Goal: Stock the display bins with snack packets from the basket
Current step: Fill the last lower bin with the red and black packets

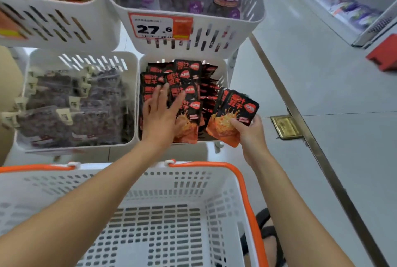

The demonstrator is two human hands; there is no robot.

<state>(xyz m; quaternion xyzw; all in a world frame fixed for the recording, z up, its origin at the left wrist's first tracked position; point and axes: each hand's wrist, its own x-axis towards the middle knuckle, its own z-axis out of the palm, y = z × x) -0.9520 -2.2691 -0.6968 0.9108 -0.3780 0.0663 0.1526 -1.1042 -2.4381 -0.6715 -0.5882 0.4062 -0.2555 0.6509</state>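
The lower right display bin (pixel 223 66) is white and holds several black-and-orange snack packets (pixel 189 77). My left hand (pixel 160 114) lies flat on those packets, fingers spread, pressing them toward the bin's left side. My right hand (pixel 249 129) grips a small stack of the same black-and-orange packets (pixel 233 114) by their lower corner, held tilted over the bin's right front corner. The white shopping basket (pixel 217 193) with orange handles sits below my arms; its visible floor is bare.
A lower left bin (pixel 81 58) holds dark packets in clear bags. Above hang two more white bins (pixel 214 32), one with purple packets and a 27.6 price tag (pixel 160 27). A metal floor strip (pixel 300 120), a red stool (pixel 384 53) and shelving are at right.
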